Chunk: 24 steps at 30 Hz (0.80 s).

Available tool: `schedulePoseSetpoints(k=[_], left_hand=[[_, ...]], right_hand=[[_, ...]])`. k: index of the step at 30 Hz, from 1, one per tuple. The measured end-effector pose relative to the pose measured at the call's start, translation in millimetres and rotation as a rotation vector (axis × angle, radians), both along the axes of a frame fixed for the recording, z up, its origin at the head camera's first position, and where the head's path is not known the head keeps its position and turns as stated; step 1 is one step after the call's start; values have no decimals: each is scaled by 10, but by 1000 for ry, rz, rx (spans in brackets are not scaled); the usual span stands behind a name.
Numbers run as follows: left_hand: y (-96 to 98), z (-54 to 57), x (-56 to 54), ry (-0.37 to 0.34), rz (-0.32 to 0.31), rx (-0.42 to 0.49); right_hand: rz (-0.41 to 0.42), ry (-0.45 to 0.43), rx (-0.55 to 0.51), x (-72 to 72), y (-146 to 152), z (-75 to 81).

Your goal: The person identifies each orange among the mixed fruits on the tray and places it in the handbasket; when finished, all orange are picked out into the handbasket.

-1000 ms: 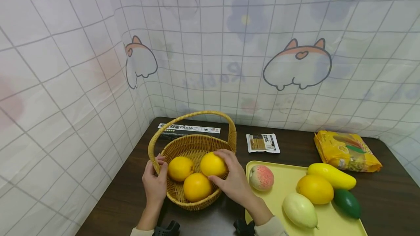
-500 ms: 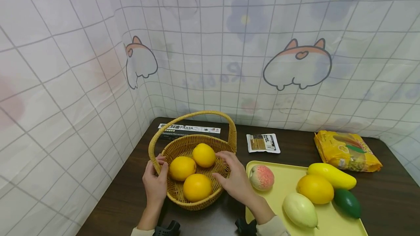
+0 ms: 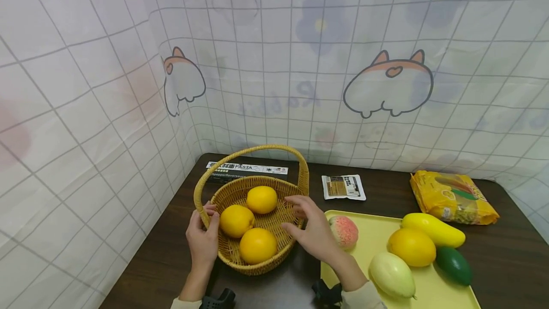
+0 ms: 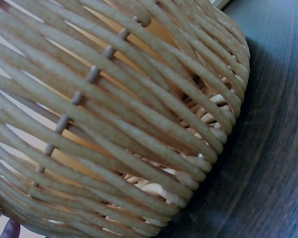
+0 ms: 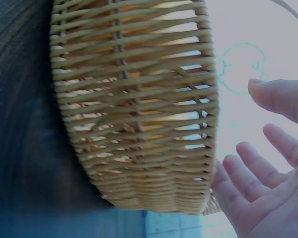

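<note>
A round wicker basket (image 3: 283,218) with a tall hoop handle stands on the dark table. Inside it lie three yellow-orange, lemon-like fruits: one at the back (image 3: 262,200), one at left (image 3: 237,221) and one in front (image 3: 258,245). My left hand (image 3: 203,237) grips the basket's left rim at the foot of the handle. Over the right rim, my right hand (image 3: 315,232) is spread with thumb and fingers apart, holding nothing. Woven basket wall (image 4: 114,109) fills much of the left wrist view. In the right wrist view, the open right hand (image 5: 268,178) is beside the wall.
At right, a yellow tray (image 3: 356,271) bears a peach (image 3: 344,231), a yellow-orange fruit (image 3: 411,247), a mango-like fruit (image 3: 433,230), a pale green fruit (image 3: 391,274) and a dark green one (image 3: 453,265). Behind are a pasta box (image 3: 249,169), a sachet (image 3: 343,187) and a yellow bag (image 3: 454,198).
My right hand has let go of the back fruit and drawn off to the right. That fruit has shifted left and back inside the basket. The left hand keeps its grip.
</note>
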<state>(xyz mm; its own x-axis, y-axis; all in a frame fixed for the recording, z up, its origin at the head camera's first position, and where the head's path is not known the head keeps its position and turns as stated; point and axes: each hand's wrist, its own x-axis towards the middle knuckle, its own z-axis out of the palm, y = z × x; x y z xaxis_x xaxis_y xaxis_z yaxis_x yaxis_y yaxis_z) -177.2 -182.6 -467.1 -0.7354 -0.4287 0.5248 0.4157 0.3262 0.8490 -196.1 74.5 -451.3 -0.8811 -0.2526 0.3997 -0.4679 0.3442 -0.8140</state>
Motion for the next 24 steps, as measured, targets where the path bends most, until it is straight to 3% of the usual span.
schedulePoseSetpoints(k=[13,24], left_hand=[[5,15,1,-1,17,-10],[7,-2,-6,29,13,-19]], right_hand=[[51,-16,24,8,119,110],[0,-42,15,79,270,139]])
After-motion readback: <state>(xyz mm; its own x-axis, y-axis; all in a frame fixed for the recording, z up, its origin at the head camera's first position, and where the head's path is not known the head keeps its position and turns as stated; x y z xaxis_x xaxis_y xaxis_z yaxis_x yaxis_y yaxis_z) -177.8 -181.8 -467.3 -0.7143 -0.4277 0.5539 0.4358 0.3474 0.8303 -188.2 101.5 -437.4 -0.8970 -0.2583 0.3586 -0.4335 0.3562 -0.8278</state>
